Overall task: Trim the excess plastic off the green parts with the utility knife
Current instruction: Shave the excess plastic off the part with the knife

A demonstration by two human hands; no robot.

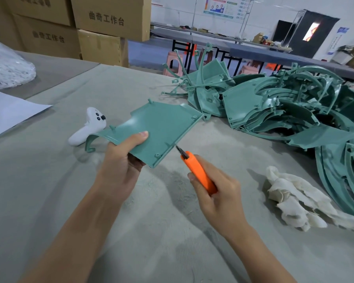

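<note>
My left hand [121, 166] grips a flat, curved green plastic part [161, 127] by its near edge, thumb on top, holding it tilted above the table. My right hand [215, 190] holds an orange utility knife [198, 172] in a fist. Its short dark blade [179, 149] points up and left and meets the part's right-hand edge. A thin hooked strip of green plastic [89, 142] hangs from the part's left end.
A big heap of green parts [284, 103] fills the right of the grey cloth-covered table [151, 221]. A white rag [294, 201] lies near my right hand. A white controller [88, 127], white paper [8, 111] and cardboard boxes [102, 21] are to the left.
</note>
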